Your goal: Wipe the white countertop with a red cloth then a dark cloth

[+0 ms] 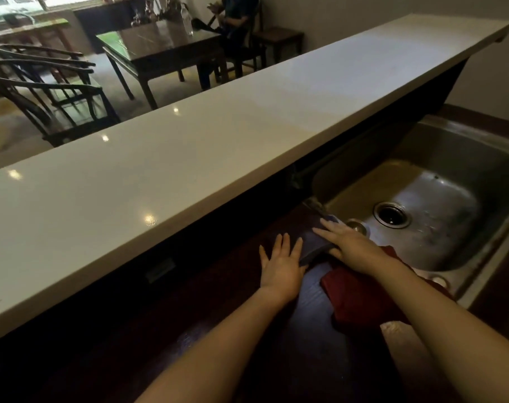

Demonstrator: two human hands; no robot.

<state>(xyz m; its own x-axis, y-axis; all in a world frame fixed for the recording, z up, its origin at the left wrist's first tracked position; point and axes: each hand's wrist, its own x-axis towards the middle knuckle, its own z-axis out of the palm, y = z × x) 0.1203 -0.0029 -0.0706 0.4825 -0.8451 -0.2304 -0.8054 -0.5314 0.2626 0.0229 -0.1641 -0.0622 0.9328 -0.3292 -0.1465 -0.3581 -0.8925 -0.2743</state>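
Fingers (326, 229) of our right hand (346, 242) lie straight, pressing the dark cloth (309, 245) on the lower counter (305, 344) at the sink's (451, 141) left rim. Our left hand (282, 263) lies flat beside it, holding nothing. Red cloth (361, 301) sits under our right forearm, below the white countertop (189, 158).

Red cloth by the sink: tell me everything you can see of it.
The deep red fabric cloth lies loosely bunched on the dark lower counter against the near left rim of the steel sink. The person's right forearm crosses above it and hides part; neither hand grips it.
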